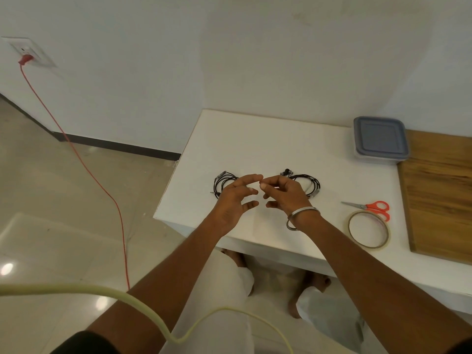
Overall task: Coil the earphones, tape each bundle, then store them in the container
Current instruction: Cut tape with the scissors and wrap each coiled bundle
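The left hand hides part of the left earphone coil

Red cable, wooden board.

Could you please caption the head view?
Both hands meet above two coiled earphones; container shut.

Nothing here can be read: no words, numbers, brands or signs show on anything in view.
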Demonstrator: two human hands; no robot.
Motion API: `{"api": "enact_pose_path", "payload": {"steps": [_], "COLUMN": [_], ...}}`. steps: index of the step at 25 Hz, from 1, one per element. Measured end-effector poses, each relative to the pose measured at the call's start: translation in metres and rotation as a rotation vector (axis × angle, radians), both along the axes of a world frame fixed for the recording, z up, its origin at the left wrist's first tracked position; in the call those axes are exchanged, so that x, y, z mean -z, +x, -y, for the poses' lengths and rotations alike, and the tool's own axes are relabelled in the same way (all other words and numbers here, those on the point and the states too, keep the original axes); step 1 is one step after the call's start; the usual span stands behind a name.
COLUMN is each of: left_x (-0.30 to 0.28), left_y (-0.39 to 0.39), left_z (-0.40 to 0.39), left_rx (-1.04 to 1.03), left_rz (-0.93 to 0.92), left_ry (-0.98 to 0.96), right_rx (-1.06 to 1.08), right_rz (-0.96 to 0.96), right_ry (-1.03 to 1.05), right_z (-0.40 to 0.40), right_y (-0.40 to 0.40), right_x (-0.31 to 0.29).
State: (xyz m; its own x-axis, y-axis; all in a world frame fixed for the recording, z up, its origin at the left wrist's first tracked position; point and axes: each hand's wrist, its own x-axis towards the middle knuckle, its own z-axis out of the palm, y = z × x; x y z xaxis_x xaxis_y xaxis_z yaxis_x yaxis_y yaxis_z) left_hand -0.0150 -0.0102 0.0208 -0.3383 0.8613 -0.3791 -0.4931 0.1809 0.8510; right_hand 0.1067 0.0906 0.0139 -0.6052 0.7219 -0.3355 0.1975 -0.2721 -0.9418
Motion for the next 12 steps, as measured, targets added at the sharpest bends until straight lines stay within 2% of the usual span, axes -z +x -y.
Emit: {"api": "enact_pose_path", "payload": {"steps": [7, 9, 12], "left_x": [0.0006, 0.0007, 0.0018], "left_y": [-0.0057, -0.0073, -0.0085], "left_z": [0.0022, 0.0019, 0.0014], "left_rx": [-0.042, -0.04, -0.038], "left_rz": [0.183, 0.188, 0.145], "left_ry": [-0.017, -0.016, -0.022], "right_rx": [-0.089, -0.13, -0.143], "right_rz": [-0.092, -0.145, -0.142], "right_ry": [-0.045, -0.104, -0.054], "right_z": [-0.0061, -0.0062, -0.0031], "right_y": [0.0038, 0.005, 0.0021], "right_x": [-0.0015, -0.003, -0.0016]}}
